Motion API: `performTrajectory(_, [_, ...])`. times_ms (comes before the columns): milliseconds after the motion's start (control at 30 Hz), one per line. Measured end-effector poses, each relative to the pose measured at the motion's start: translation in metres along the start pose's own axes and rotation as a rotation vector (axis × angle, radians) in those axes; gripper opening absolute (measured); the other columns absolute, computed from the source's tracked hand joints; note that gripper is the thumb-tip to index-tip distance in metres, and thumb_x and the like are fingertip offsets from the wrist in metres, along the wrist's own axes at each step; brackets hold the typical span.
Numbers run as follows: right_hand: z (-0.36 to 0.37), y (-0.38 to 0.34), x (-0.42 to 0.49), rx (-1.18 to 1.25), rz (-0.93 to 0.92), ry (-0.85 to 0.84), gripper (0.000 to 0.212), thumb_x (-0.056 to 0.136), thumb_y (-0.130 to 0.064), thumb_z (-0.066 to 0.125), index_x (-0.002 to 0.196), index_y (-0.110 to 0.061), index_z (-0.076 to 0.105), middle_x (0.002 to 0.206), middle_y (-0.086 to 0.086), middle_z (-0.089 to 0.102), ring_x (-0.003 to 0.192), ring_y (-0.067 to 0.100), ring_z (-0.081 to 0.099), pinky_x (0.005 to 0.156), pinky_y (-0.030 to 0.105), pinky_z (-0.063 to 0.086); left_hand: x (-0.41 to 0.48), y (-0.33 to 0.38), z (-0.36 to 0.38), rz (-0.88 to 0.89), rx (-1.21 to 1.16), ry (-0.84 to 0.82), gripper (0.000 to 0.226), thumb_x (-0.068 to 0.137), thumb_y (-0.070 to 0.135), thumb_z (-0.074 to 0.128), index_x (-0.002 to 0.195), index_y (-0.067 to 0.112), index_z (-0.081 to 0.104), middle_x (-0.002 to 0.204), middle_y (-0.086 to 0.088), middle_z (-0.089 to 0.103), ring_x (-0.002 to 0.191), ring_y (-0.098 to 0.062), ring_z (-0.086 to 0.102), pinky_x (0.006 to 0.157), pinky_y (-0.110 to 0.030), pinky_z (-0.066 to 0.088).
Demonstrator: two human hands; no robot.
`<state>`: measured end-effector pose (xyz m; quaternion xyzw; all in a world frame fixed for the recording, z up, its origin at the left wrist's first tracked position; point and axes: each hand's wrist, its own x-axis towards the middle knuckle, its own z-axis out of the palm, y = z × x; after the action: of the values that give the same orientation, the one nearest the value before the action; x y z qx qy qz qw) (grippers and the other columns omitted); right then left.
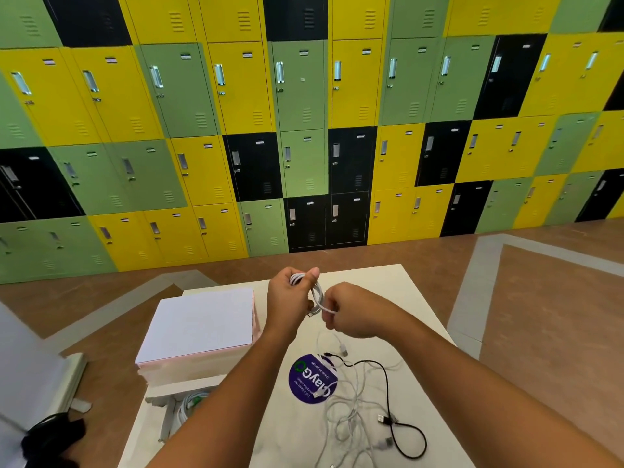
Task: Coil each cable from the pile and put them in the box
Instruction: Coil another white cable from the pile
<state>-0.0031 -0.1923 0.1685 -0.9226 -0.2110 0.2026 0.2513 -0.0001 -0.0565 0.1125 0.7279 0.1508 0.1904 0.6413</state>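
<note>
Head view: the left hand [290,295] grips the white cable [317,297], coiled and upright. The right hand [351,314] pinches its loose tail just beside. The box [167,420] sits down-left, nearer the left hand, and the pile [354,400] lies below right.

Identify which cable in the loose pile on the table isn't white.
The black cable along the pile's right side, looping near the table edge; the other loose cables are white.
</note>
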Motion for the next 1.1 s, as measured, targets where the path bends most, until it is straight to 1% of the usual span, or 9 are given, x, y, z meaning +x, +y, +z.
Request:
performTrajectory(133, [0.007,-0.002,0.001,0.243,0.001,0.01,0.022,0.097,-0.01,0.044,0.113,-0.012,0.059,0.095,0.004,0.059,0.081,0.017,0.054,0.073,0.035,0.045,0.001,0.005,0.0,0.009,-0.017,0.036,0.026,0.092,0.033,0.07,0.088,0.009,0.061,0.073,-0.007,0.061,0.061,-0.017,0.057,0.049,-0.025,0.05])
performTrajectory(267, [0.006,0.006,0.004,0.366,-0.08,0.106,0.019,0.102,-0.028,0.051,0.106,-0.015,0.064,0.077,0.001,0.054,0.068,0.012,0.045,0.062,0.031,0.038,0.007,0.003,-0.01,-0.111,-0.146,0.046,0.029,0.094,0.037,0.066,0.087,0.009,0.063,0.068,-0.008,0.056,0.058,-0.019,0.052,0.053,-0.03,0.048])
performTrajectory(367, [0.002,0.016,0.01,0.358,-0.111,0.228,0.016,0.1,-0.027,0.057,0.098,-0.018,0.069,0.073,0.0,0.056,0.064,0.012,0.048,0.06,0.032,0.041,0.005,0.008,-0.014,-0.265,-0.415,-0.032,0.025,0.097,0.033,0.063,0.088,0.009,0.062,0.066,-0.006,0.055,0.054,-0.014,0.049,0.051,-0.026,0.045])
performTrajectory(467, [0.002,0.023,0.019,0.215,-0.144,0.411,0.014,0.097,-0.031,0.062,0.098,-0.022,0.074,0.092,-0.001,0.06,0.085,0.015,0.057,0.071,0.032,0.048,0.002,0.018,-0.014,-0.34,-0.625,-0.075,0.022,0.1,0.025,0.06,0.085,0.009,0.059,0.054,0.003,0.045,0.042,-0.007,0.039,0.044,-0.018,0.041])
performTrajectory(533, [0.002,0.028,0.021,0.038,-0.157,0.506,0.019,0.097,-0.036,0.062,0.106,-0.026,0.076,0.096,-0.003,0.055,0.095,0.014,0.051,0.074,0.032,0.045,0.003,0.02,-0.014,-0.345,-0.682,-0.107,0.022,0.1,0.024,0.059,0.083,0.01,0.057,0.055,0.003,0.038,0.043,-0.006,0.033,0.045,-0.018,0.039])
performTrajectory(600, [0.002,0.031,0.02,-0.007,-0.148,0.549,0.022,0.097,-0.036,0.062,0.109,-0.026,0.077,0.091,-0.005,0.055,0.091,0.013,0.049,0.072,0.03,0.042,0.003,0.022,-0.013,-0.334,-0.703,-0.152,0.024,0.101,0.024,0.058,0.082,0.01,0.056,0.057,0.002,0.035,0.045,-0.007,0.029,0.045,-0.018,0.035])
performTrajectory(733, [0.006,0.034,0.019,0.334,-0.198,0.611,0.013,0.095,-0.017,0.064,0.101,-0.017,0.076,0.088,-0.003,0.068,0.08,0.011,0.063,0.069,0.027,0.054,0.0,0.029,-0.01,-0.309,-0.744,-0.206,0.029,0.102,0.023,0.054,0.077,0.011,0.053,0.055,0.002,0.032,0.044,-0.006,0.028,0.044,-0.018,0.038])
performTrajectory(900, [0.001,0.032,0.016,0.934,-0.206,0.511,0.014,0.091,0.003,0.065,0.094,-0.008,0.074,0.086,0.011,0.074,0.079,0.023,0.072,0.072,0.029,0.061,-0.004,0.032,-0.005,-0.312,-0.746,-0.26,0.03,0.102,0.026,0.055,0.075,0.011,0.053,0.056,0.001,0.031,0.045,-0.007,0.029,0.051,-0.021,0.042])
performTrajectory(1100, [0.007,0.033,0.016,1.181,-0.22,0.497,0.014,0.093,0.003,0.062,0.1,-0.004,0.071,0.086,0.015,0.075,0.075,0.023,0.071,0.074,0.032,0.061,-0.004,0.032,-0.005,-0.142,-0.457,-0.196,0.03,0.1,0.031,0.058,0.076,0.012,0.058,0.053,0.005,0.043,0.048,-0.008,0.037,0.051,-0.022,0.037])
